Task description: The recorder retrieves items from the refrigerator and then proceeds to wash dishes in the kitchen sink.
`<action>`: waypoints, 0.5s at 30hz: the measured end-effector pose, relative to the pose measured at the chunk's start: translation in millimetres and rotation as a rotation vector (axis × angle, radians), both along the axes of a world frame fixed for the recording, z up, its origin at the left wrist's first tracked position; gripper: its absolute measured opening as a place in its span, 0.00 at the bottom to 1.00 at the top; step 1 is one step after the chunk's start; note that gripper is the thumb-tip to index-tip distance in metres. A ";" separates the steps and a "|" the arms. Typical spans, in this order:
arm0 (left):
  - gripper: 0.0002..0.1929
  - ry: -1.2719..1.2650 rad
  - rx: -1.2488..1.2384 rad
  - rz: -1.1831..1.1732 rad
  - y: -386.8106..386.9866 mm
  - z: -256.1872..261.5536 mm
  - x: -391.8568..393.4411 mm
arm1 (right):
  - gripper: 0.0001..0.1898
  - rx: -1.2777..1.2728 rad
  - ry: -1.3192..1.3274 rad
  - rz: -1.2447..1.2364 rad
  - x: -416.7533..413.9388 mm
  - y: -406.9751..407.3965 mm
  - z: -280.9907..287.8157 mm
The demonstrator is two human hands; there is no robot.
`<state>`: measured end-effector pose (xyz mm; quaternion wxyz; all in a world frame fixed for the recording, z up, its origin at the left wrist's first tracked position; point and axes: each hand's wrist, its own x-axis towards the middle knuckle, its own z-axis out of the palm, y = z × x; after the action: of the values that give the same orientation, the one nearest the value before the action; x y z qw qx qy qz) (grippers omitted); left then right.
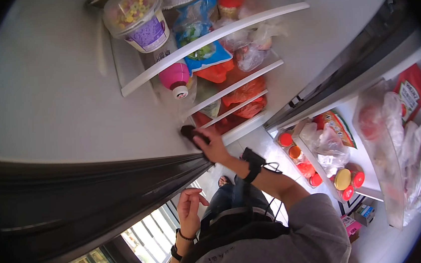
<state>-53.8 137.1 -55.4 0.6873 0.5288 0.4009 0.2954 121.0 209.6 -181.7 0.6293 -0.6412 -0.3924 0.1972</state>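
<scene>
My right hand point(212, 146) grips a dark, soft-looking item point(192, 133), perhaps a cloth, against the front lower part of the refrigerator's pale inner side wall point(62, 107). It is beside the lowest shelves, and the palm hides part of the item. A black strap is around that wrist. Lower down, near my waist, my left hand point(190, 208) is raised with fingers loosely bent and apart, holding nothing visible. A beaded bracelet and a dark band are on that wrist.
Shelves hold a lidded tub point(145, 28), a pink bottle point(174, 76), a blue bag point(207, 54) and red bags point(244, 91). At right, the door's bins hold jars point(342, 179) and plastic bags point(327, 140). Small boxes point(364, 214) stand below the door.
</scene>
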 end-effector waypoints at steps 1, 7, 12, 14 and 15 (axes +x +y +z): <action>0.09 -0.011 0.003 -0.007 -1.6 2.7 1.5 | 0.13 0.078 -0.107 -0.019 22.4 -1.9 11.2; 0.10 -0.088 -0.008 -0.006 1.2 6.8 16.6 | 0.13 -0.106 -0.360 -0.481 185.1 7.3 30.4; 0.11 -0.150 0.057 0.002 14.7 32.2 37.0 | 0.12 -0.078 -0.520 -0.148 128.7 25.4 20.1; 0.10 -0.195 0.067 -0.017 21.7 39.1 50.9 | 0.12 -0.101 -0.337 0.157 108.5 23.7 6.3; 0.11 -0.161 0.070 -0.047 25.4 36.8 51.3 | 0.13 -0.179 -0.184 0.213 95.3 21.1 12.7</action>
<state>-2.5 162.5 -18.6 0.7053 0.5362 0.3211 0.3345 216.3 230.7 -168.9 0.5065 -0.6650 -0.4948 0.2376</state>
